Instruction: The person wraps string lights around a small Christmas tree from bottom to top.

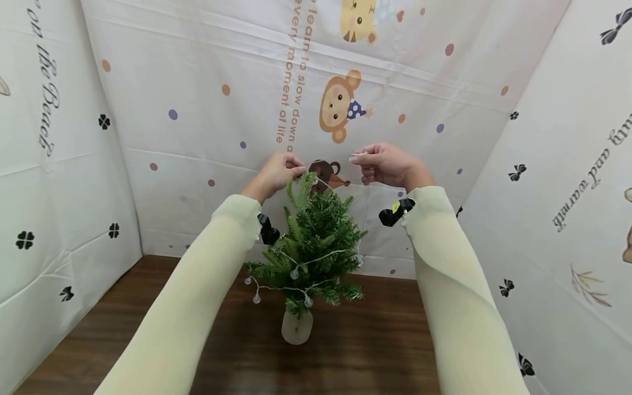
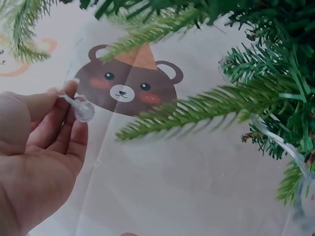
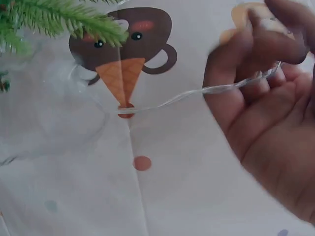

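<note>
A small green artificial Christmas tree (image 1: 323, 236) stands upright on a pale, rounded base (image 1: 297, 329), with string lights (image 1: 294, 273) draped round its lower and middle branches. Beside the treetop, my left hand (image 1: 277, 174) pinches the string by a clear round bulb (image 2: 84, 112) between thumb and fingertips, as the left wrist view shows. To the right of the top and a little higher, my right hand (image 1: 387, 163) holds a clear wire (image 3: 187, 95) in its curled fingers. That wire stretches away toward the tree in the right wrist view.
The tree stands on a dark brown wooden surface (image 1: 345, 351). A white printed cloth (image 1: 197, 131) with cartoon animals hangs close behind it, and more printed cloth (image 1: 558, 181) rises on both sides. Leafy branch tips (image 2: 177, 110) reach out near my left hand.
</note>
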The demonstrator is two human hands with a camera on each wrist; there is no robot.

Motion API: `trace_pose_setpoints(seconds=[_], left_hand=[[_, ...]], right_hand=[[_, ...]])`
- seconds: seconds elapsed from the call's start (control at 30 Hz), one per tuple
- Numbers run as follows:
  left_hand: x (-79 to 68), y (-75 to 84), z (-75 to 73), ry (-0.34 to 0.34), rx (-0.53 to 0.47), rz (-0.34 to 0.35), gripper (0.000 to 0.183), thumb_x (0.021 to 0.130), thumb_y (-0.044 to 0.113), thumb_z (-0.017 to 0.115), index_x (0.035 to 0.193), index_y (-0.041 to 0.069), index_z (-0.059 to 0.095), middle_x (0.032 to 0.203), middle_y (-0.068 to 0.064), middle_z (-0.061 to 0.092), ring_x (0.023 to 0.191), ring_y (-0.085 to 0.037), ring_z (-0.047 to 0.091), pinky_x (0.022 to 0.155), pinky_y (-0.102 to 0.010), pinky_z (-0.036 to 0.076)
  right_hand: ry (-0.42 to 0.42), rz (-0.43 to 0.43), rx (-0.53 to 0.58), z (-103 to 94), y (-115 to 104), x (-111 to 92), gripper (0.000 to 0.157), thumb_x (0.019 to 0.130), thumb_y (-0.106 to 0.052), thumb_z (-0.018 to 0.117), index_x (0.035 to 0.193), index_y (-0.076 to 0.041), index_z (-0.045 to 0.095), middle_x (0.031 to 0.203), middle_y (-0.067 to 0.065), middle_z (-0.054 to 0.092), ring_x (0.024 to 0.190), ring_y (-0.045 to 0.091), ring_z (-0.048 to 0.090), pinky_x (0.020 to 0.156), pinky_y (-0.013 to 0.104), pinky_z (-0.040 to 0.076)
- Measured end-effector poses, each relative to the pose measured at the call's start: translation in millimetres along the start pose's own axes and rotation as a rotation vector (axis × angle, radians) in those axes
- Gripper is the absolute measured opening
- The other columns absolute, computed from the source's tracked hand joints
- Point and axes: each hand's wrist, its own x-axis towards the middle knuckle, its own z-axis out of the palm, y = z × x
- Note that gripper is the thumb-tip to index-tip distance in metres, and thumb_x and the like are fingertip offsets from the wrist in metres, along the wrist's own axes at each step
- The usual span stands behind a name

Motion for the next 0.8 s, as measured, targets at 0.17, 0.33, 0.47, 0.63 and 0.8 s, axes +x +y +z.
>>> trace_pose_setpoints(seconds=[0.17,0.33,0.47,0.63,0.8], left_hand=[[1.4,-0.6,3.1,0.062,-0.062,-0.001,0.017,0.104,0.013,0.060,0.114,0.000,0.066,0.105,-0.008,0.072,0.106,-0.036,0.063,0.075,-0.029,0.048],[6.5,8.8,6.1,0.069,-0.105,0.046,0.019,0.104,0.013,0.060,0.117,0.000,0.066,0.118,-0.017,0.071,0.113,-0.032,0.066,0.097,-0.041,0.054],[11.2,17.8,9.0,0.046,-0.102,0.061,0.023,0.104,0.016,0.062,0.120,0.001,0.066,0.117,-0.016,0.071,0.113,-0.032,0.067,0.104,-0.048,0.052],[13.5,26.7,15.1,0.036,-0.058,0.032,0.024,0.103,0.018,0.063,0.122,0.004,0.069,0.114,-0.012,0.071,0.093,-0.026,0.067,0.084,-0.039,0.058],[15.1,31.5,22.1,0.012,-0.098,0.040,0.025,0.103,0.011,0.062,0.124,-0.002,0.067,0.114,-0.017,0.069,0.092,-0.026,0.071,0.078,-0.027,0.060]], right_hand=[[0.106,0.055,-0.230,-3.7,-5,-5,0.026,0.100,-0.023,0.069,0.077,-0.013,0.064,0.057,-0.004,0.027,0.053,0.016,0.023,0.062,0.031,0.042],[0.166,0.109,-0.355,-2.1,-11,-13,0.043,0.100,-0.024,0.069,0.066,-0.014,0.046,0.055,-0.004,0.029,0.053,0.016,0.026,0.060,0.033,0.031],[0.176,0.118,-0.380,1.7,-16,-21,0.040,0.102,-0.020,0.066,0.068,-0.011,0.047,0.056,-0.003,0.032,0.052,0.015,0.027,0.059,0.033,0.030],[0.201,0.105,-0.399,-3.8,-12,-24,0.032,0.102,-0.019,0.066,0.073,-0.011,0.055,0.056,-0.003,0.034,0.049,0.013,0.025,0.055,0.031,0.027],[0.226,0.094,-0.407,-13.9,-2,-19,0.017,0.099,-0.023,0.071,0.089,-0.009,0.066,0.055,-0.005,0.036,0.049,0.012,0.025,0.052,0.030,0.027]])
